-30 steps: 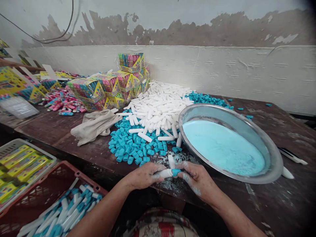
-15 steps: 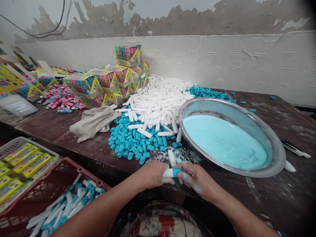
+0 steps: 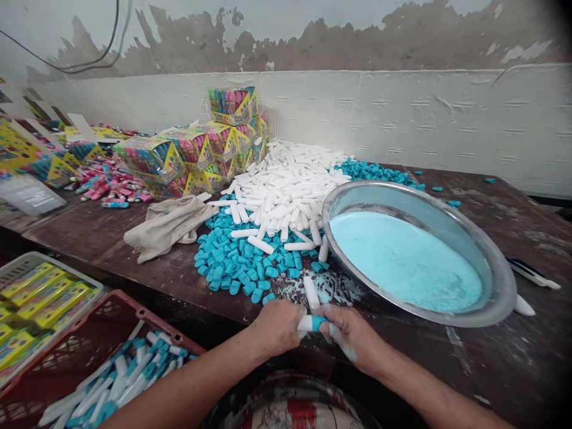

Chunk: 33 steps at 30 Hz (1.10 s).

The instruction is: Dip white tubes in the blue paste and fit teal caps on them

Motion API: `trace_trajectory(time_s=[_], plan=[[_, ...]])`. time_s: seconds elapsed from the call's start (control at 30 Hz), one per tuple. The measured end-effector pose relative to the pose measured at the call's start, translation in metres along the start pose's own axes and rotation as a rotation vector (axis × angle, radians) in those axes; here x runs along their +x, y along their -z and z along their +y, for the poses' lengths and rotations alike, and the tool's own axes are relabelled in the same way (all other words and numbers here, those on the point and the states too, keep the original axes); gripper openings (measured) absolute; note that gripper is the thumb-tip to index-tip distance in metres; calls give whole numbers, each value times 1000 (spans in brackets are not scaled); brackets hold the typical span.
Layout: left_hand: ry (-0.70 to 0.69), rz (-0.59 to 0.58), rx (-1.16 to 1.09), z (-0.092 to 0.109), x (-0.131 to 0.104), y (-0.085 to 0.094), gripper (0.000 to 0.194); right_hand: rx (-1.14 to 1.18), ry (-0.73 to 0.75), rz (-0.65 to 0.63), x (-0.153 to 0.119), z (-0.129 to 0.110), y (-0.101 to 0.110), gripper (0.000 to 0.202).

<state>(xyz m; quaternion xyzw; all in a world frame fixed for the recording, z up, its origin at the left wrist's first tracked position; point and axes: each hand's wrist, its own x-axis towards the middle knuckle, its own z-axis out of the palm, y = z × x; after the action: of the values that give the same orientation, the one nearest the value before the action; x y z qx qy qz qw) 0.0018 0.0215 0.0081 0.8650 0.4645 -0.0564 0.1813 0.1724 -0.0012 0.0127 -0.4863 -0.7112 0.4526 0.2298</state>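
Note:
Low at the table's front edge, my left hand is closed around a small white plastic tube with a blue cap on its right end. The fingers of my right hand pinch that capped end, and white-blue powder coats them. Just behind my hands, another white tube rests at a tilt; whether my right fingers touch it, I cannot tell. Loose blue caps lie heaped beyond my left hand, below a large pile of white tubes.
Right of the pile stands a wide metal basin holding pale blue powder. A cloth and stacked packs are at left. Below the table edge, a red crate contains capped tubes. A box cutter lies far right.
My hands stay together on the tube and have dropped slightly in the view. Less of the white tube and blue cap shows between them. The camera has tilted a little upward.

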Motion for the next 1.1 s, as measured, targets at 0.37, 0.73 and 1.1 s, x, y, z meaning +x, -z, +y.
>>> trace_trajectory(time_s=[0.37, 0.73, 1.1], plan=[[74, 113, -470, -35, -23, -1, 33, -372, -239, -61, -9, 14, 17, 11], [107, 241, -657, -35, -31, 4, 30, -903, -106, 208, 42, 13, 20, 38], [130, 307, -679, -40, -30, -2, 29, -606, -138, 257, 79, 18, 13, 27]])
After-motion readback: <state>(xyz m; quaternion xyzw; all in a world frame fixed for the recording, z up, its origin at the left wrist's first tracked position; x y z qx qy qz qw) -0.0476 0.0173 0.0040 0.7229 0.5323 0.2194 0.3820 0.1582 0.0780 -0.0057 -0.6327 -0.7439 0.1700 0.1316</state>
